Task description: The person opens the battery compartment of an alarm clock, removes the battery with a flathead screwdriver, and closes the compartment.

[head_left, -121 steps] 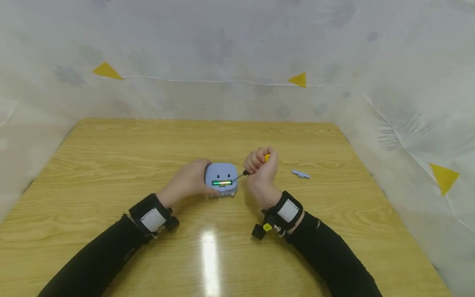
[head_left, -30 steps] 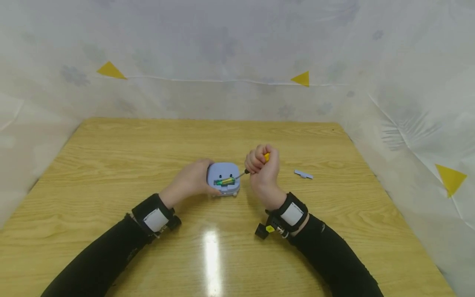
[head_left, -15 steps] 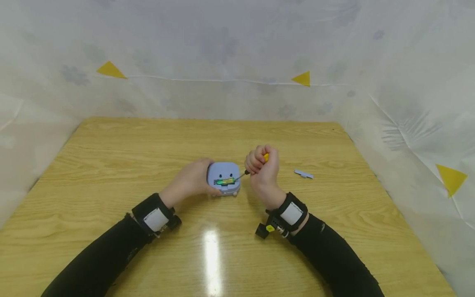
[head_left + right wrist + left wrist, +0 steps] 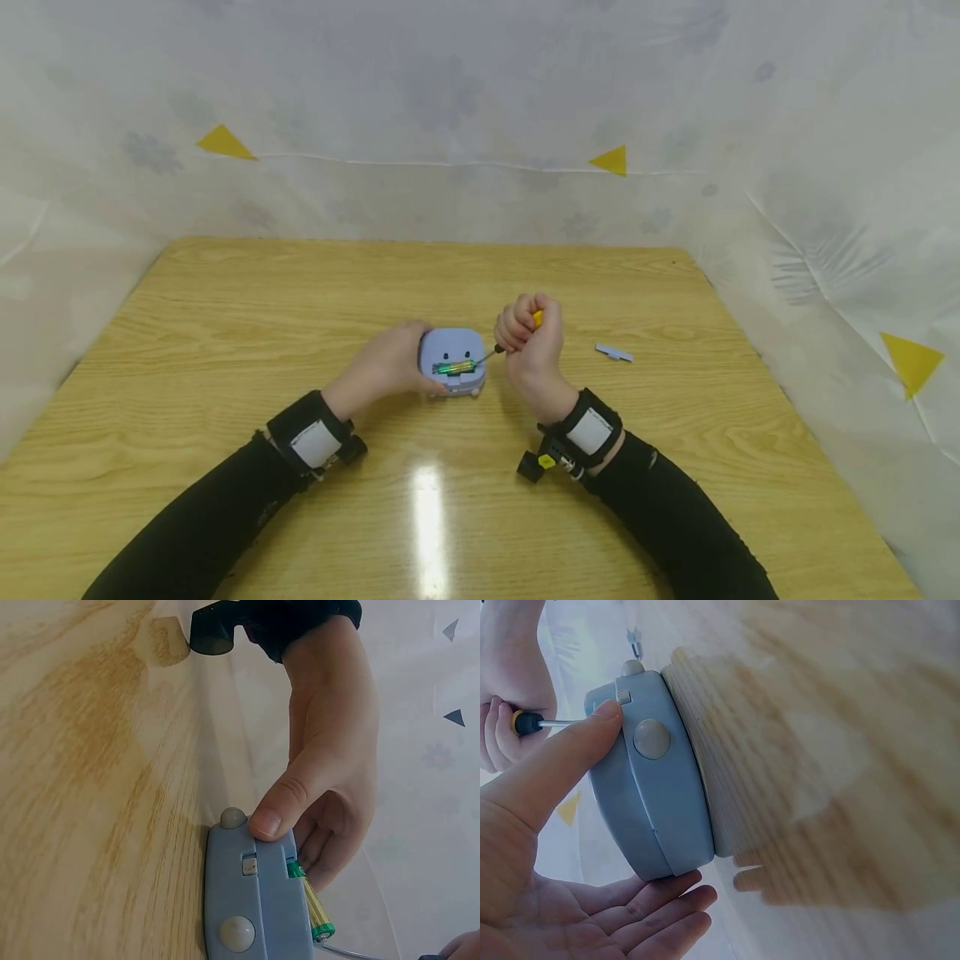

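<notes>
A rounded light blue device (image 4: 452, 340) with small pale knobs sits on the wooden table, its battery slot facing up. My left hand (image 4: 386, 362) grips its left side, thumb along the near edge and fingers around the far one. A green and gold battery (image 4: 456, 367) slants in the slot; in the right wrist view, the right-hand end of the battery (image 4: 315, 904) stands out above the casing. My right hand (image 4: 534, 346) holds a screwdriver (image 4: 529, 722) with a black and yellow handle in a fist. The tip of the screwdriver's shaft (image 4: 349, 952) is right at that raised end.
A small light blue battery cover (image 4: 614, 352) lies on the table (image 4: 480, 533) to the right of my right hand. A pale patterned sheet (image 4: 420, 92) with yellow triangles hangs behind and beside the table.
Four seconds ago the battery lay level in the slot; by one second ago its right end was pried up, and it stays tilted. Both hands keep their grips, almost still in the last second.
</notes>
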`<state>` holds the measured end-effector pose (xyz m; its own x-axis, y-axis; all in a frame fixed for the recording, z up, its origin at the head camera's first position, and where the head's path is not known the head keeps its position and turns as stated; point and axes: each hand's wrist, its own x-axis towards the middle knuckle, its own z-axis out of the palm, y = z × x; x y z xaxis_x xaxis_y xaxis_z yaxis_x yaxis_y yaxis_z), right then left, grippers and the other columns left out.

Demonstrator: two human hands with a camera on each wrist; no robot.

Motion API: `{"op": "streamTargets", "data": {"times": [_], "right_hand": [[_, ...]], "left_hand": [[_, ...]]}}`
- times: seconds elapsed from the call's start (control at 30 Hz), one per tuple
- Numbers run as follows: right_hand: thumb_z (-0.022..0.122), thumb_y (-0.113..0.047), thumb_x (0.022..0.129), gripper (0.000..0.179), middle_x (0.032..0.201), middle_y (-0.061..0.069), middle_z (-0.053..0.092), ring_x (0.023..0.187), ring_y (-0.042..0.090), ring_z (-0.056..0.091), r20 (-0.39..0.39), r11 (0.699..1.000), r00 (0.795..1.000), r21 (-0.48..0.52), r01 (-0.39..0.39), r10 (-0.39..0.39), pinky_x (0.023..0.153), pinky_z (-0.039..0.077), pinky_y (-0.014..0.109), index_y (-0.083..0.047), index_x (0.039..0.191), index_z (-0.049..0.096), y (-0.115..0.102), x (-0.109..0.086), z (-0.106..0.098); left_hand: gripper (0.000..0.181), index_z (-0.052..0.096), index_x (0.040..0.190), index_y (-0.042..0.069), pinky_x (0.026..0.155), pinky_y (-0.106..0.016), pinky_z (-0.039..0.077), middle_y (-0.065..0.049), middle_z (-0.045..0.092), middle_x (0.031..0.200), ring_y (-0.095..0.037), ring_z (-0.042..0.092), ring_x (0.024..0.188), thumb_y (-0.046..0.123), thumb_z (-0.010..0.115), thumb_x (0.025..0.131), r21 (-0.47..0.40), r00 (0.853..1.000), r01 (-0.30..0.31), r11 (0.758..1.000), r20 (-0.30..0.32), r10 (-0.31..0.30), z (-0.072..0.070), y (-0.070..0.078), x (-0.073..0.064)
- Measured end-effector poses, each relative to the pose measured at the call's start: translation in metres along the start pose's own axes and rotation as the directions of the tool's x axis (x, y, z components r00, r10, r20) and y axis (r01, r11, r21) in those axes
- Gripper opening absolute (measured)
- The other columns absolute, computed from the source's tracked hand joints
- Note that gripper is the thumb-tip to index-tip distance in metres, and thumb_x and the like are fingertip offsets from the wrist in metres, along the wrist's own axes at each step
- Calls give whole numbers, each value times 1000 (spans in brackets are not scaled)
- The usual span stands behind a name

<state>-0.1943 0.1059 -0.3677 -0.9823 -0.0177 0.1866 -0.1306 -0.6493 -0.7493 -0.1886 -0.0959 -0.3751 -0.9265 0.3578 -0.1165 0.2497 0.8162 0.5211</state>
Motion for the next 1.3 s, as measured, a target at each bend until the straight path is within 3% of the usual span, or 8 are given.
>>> {"op": "streamTargets", "data": {"times": [0.73,1.3], "right_hand": [[24,-16,104,49,47,-13,25,41,6,16,-9,999,1000,-39,25,-26,51,2,30,-22,55,27,-10,6,-9],[25,-7,100,45,48,-11,23,45,11,8,4,990,999,-135,46,-46,52,0,31,-17,57,22,-27,4,-41]], "left_hand": [[100,52,147,-8,108,-53,57,-25,67,136,-40,68,121,35,100,71,11,1000,-8,1000,-5,8,1,-2,1],[102,51,149,-7,110,-53,56,-24,66,138,-39,67,124,37,100,71,4,1000,12,1000,-1,-12,4,-3,2]]}}
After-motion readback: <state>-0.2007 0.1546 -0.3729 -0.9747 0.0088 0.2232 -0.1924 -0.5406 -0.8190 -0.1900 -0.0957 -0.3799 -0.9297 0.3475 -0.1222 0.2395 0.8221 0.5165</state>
